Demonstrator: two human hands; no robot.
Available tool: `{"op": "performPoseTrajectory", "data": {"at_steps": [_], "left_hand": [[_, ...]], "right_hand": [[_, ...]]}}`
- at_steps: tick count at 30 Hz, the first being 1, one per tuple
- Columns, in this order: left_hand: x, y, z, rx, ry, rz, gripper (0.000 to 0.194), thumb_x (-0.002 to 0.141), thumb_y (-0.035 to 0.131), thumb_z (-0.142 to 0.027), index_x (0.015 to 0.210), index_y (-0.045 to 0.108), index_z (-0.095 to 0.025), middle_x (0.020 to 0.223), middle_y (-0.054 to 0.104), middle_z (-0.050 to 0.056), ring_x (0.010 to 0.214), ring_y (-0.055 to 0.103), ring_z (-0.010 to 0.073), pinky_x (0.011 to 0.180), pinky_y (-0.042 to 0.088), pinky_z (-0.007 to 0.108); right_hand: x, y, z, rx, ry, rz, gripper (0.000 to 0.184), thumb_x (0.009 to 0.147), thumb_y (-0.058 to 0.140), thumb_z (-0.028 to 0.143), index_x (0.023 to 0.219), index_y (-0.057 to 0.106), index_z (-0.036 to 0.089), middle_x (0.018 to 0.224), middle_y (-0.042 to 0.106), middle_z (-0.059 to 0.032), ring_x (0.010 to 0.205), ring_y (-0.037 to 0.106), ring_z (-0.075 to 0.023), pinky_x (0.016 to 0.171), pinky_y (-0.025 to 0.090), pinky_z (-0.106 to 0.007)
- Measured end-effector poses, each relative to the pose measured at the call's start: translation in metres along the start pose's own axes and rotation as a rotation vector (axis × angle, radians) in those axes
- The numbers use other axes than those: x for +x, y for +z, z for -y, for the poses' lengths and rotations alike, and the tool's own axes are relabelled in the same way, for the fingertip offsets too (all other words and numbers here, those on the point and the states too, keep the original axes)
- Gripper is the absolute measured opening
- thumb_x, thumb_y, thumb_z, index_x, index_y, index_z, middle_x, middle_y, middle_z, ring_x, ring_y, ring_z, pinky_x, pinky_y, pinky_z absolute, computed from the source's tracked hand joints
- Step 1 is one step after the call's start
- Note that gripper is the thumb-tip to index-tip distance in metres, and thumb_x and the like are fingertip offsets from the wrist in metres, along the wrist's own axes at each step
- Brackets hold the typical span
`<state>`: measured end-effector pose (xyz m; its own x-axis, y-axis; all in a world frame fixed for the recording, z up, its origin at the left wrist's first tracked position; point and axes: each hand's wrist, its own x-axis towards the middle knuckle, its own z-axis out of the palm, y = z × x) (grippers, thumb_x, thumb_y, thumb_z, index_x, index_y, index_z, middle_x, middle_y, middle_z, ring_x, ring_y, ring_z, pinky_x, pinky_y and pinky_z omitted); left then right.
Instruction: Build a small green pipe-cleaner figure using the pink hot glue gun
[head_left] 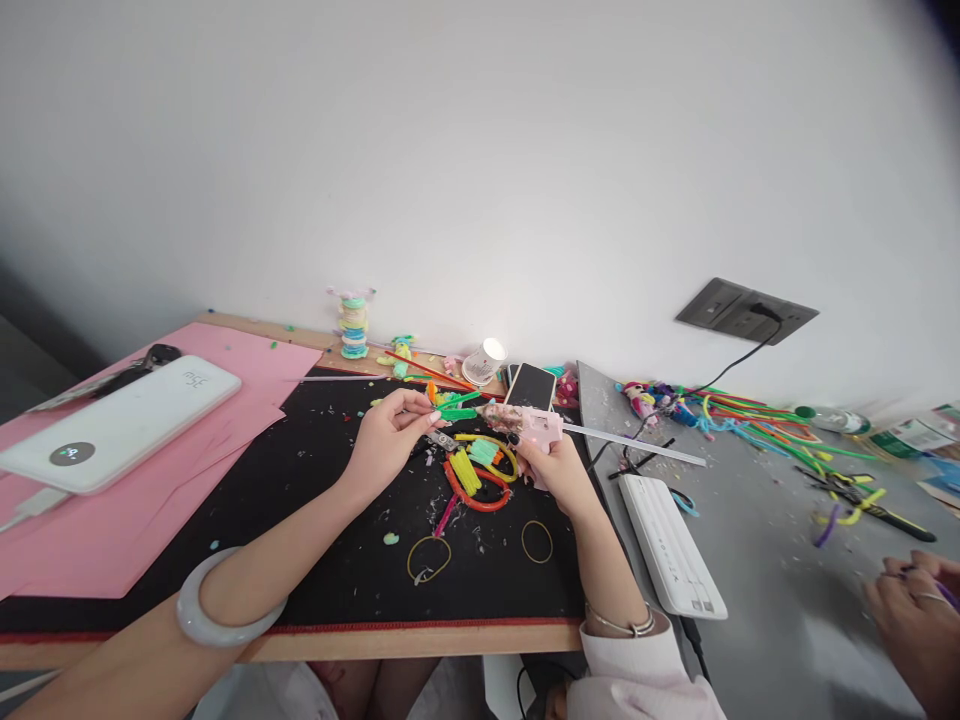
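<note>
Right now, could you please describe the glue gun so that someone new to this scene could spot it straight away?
Start at the black mat covering the wooden desk, and look to its far right edge. There the right hand grips a pale pink glue gun, nozzle aimed left at the green fuzzy stick in the left hand. Only it has a long clear glue stick trailing behind.

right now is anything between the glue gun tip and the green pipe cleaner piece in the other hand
Nothing visible does. The right hand points the pink glue gun leftward, and its nozzle sits right beside the green pipe cleaner piece pinched in the left hand. The loops on the black mat lie below them.
</note>
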<state>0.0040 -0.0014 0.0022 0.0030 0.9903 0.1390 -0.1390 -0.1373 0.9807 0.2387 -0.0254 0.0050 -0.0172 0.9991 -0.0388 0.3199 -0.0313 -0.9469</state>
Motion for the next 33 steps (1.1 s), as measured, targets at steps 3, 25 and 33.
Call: {"op": "performPoseTrajectory", "data": {"at_steps": [3,25,33], "left_hand": [[0.0003,-0.0003,0.0003,0.005,0.003,-0.002,0.022,0.070,0.070,-0.030,0.082,0.056,-0.017,0.078,0.061,0.000,0.077,0.067,0.0193,0.076,0.054,0.035],[0.0001,0.0005,-0.0005,-0.031,-0.010,-0.029,0.023,0.068,0.071,-0.029,0.081,0.056,-0.017,0.077,0.061,0.000,0.078,0.068,0.0200,0.077,0.054,0.035],[-0.0002,0.0013,-0.0013,-0.025,0.001,-0.046,0.025,0.067,0.072,-0.031,0.080,0.056,-0.017,0.076,0.060,-0.001,0.078,0.067,0.0192,0.079,0.054,0.036]], "right_hand": [[-0.0003,-0.0002,0.0019,-0.006,-0.003,0.008,0.033,0.076,0.058,0.043,0.057,0.053,0.016,0.046,0.051,0.0019,0.037,0.039,-0.0074,0.036,0.028,-0.020],[0.0007,-0.0009,0.0027,0.010,-0.008,-0.015,0.031,0.078,0.056,0.040,0.058,0.052,0.017,0.046,0.051,0.0024,0.038,0.038,-0.0079,0.037,0.028,-0.020],[-0.0012,-0.0007,0.0041,0.026,-0.013,0.019,0.031,0.078,0.057,0.040,0.059,0.054,0.016,0.048,0.052,0.0015,0.039,0.040,-0.0078,0.038,0.029,-0.020]]}}
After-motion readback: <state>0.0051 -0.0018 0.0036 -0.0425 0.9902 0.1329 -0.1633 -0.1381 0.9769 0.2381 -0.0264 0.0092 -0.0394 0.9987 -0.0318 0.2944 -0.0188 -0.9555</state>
